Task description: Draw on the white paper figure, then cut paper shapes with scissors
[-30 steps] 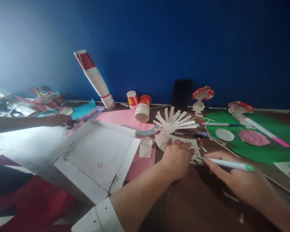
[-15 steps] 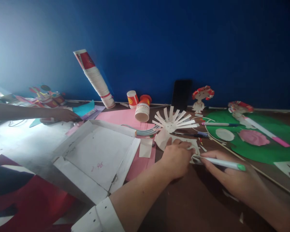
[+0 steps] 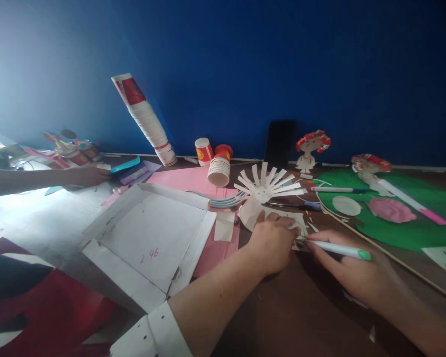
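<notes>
My left hand (image 3: 274, 243) presses a piece of white paper (image 3: 299, 220) down on the dark table, its fingers bent over it. In my right hand (image 3: 360, 272) is a white marker pen (image 3: 332, 248) with a green end, gripped between thumb and fingers. Its tip points at the paper beside my left fingertips, where the exact contact is hidden. Just beyond my left hand lies a white paper cup cut into spread strips (image 3: 263, 188). A dark pen (image 3: 295, 204) rests behind the paper.
A white box lid (image 3: 152, 238) lies at left on pink paper (image 3: 182, 178). Stacked paper cups (image 3: 148, 121) lean on the blue wall. A green sheet (image 3: 412, 238) holds a pink-ended marker (image 3: 412, 202). A paper figure (image 3: 306, 161) stands behind. Another person's hand (image 3: 91, 175) is at far left.
The marker's green end has shifted slightly left and up in my right hand. My left hand stays in place. The other person's hand has moved left, away from the purple paper.
</notes>
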The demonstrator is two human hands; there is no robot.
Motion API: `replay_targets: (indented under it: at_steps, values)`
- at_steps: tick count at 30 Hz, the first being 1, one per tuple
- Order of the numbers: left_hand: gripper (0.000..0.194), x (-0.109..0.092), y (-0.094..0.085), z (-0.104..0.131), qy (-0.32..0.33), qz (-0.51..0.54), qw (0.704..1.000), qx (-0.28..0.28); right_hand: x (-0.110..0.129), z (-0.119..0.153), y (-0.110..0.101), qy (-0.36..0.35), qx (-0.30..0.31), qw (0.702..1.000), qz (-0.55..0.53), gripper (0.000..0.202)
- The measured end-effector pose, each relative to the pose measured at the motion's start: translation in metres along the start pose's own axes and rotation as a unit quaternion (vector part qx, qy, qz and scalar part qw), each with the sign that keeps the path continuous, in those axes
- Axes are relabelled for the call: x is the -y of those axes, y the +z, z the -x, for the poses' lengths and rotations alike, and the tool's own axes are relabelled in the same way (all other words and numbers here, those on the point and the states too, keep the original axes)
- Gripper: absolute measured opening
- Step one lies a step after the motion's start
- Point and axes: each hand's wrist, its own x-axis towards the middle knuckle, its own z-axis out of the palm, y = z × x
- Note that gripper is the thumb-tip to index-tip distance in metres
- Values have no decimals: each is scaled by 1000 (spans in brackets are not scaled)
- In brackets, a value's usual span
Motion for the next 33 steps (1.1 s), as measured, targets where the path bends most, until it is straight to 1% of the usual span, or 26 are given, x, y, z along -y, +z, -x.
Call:
replay_targets:
  at_steps: [6, 15, 22, 28, 33]
  values:
    - [39, 0, -1, 0, 0, 2, 1000, 4, -2, -1, 3, -26, -10, 1000, 8, 25]
    - [38, 0, -1, 0, 3, -4, 1000, 8, 0, 0, 1, -22, 6, 1000, 14, 24]
    - [36, 0, 0, 1, 3, -1, 1000, 0, 0, 0, 1, -54, -23, 998, 3, 20]
    - [36, -1, -2, 2, 0, -5, 1000, 4, -4, 5, 2, -48, -2, 999, -6, 20]
    - [34, 0, -1, 2, 4, -6, 1000, 1, 1, 3, -2, -50, 7, 999, -2, 20]
